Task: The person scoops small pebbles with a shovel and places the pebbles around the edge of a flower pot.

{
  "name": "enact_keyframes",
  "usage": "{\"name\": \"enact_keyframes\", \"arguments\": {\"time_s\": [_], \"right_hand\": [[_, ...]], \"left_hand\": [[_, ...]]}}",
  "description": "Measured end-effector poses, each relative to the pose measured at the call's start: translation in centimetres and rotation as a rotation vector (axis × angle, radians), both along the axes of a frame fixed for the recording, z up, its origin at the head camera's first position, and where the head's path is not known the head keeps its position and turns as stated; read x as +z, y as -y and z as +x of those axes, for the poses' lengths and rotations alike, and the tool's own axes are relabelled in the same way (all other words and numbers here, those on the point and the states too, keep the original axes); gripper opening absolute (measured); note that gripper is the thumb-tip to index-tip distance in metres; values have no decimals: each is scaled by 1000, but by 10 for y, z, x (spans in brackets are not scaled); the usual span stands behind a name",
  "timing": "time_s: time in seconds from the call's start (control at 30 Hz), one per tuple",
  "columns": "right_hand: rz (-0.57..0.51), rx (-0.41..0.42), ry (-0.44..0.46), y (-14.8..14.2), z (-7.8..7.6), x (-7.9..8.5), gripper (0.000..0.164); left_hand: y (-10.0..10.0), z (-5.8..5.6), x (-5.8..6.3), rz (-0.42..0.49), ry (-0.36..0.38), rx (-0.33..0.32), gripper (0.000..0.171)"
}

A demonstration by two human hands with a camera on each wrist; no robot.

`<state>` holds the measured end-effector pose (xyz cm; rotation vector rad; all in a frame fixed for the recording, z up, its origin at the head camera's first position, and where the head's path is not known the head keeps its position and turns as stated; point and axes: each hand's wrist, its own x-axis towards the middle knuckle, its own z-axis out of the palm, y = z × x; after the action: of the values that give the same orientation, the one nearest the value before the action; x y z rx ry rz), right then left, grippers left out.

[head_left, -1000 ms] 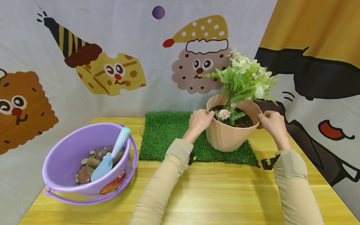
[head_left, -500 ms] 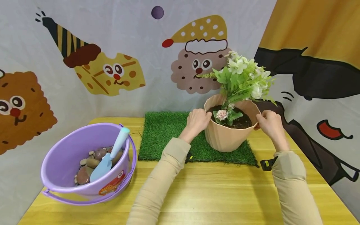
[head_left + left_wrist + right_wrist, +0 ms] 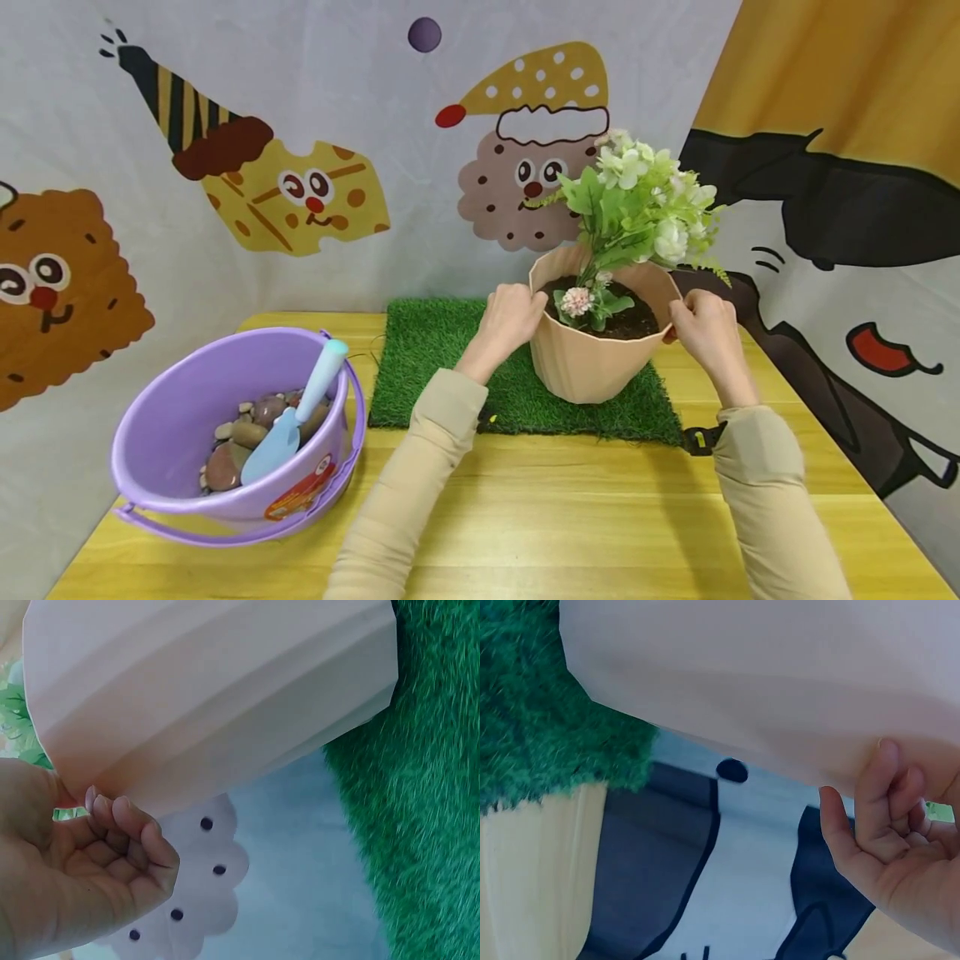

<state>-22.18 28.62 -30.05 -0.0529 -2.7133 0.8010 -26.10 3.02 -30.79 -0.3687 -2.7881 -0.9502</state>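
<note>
A peach-coloured flower pot (image 3: 588,367) stands over the right part of a green artificial turf mat (image 3: 442,367). Dark soil (image 3: 637,321) fills part of it, with a leafy stem of white flowers (image 3: 637,200) and a small pink flower (image 3: 577,302) in the soil. My left hand (image 3: 510,317) pinches the pot's left rim, thumb on the inner side and fingers curled outside, as the left wrist view shows. On the opposite side my right hand (image 3: 708,333) pinches the rim. In the right wrist view its fingers (image 3: 885,780) bend against the pot's outer wall.
To the left, a purple bucket (image 3: 172,417) holds several stones (image 3: 228,462) and a blue trowel (image 3: 277,442), its handle leaning over the rim. All stand on a yellow wooden table (image 3: 540,517). A curtain with cartoon prints (image 3: 315,200) hangs close behind.
The flower pot has shifted left across the turf mat, with both hands holding its rim throughout. The bucket has stayed in place.
</note>
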Motion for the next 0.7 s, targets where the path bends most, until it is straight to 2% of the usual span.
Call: {"name": "enact_keyframes", "arguments": {"time_s": [0.17, 0.37, 0.7], "right_hand": [[-23, 24, -50, 21, -3, 1, 32], [-53, 48, -75, 47, -9, -2, 30], [-78, 84, -104, 88, -20, -14, 32]], "left_hand": [[22, 1, 5, -9, 1, 9, 44], [47, 3, 7, 4, 37, 42, 44], [83, 7, 3, -22, -21, 124, 46]]}}
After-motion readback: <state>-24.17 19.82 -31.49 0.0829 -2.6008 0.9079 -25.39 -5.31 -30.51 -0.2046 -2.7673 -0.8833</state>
